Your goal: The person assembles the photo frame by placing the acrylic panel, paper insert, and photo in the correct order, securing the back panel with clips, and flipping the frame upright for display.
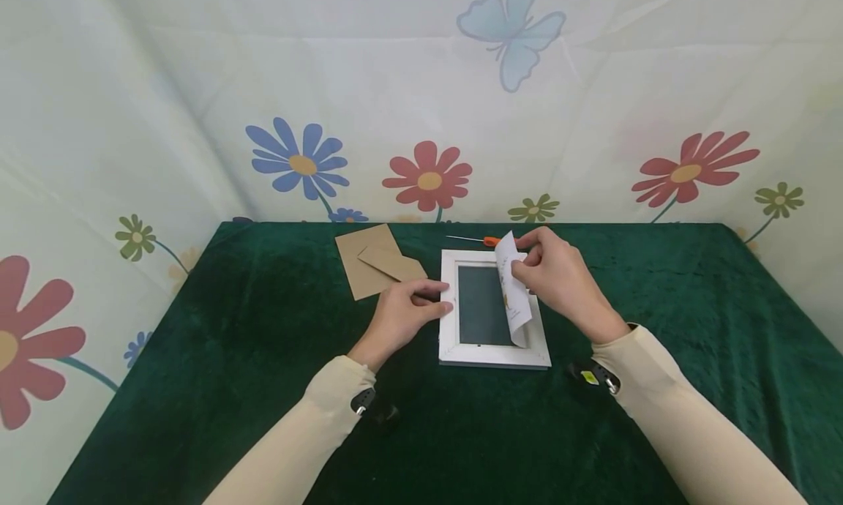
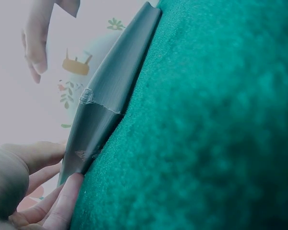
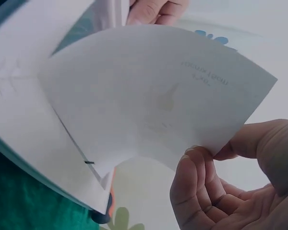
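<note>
A white picture frame lies on the green cloth, its opening showing a dark grey-green area. My left hand holds the frame's left side, with thumb and fingers at its edge in the left wrist view. Over the right part of the opening a white printed paper sheet stands bent up. My right hand pinches that sheet between thumb and fingers by a corner. From the right wrist view the sheet curves, with faint size lettering on it, and its far edge sits at the frame's inner edge.
Left of the frame lie a brown backing board and, across it, a brown stand piece. Behind the frame is a screwdriver with an orange handle. A white flower-printed curtain hangs along the table's back edge.
</note>
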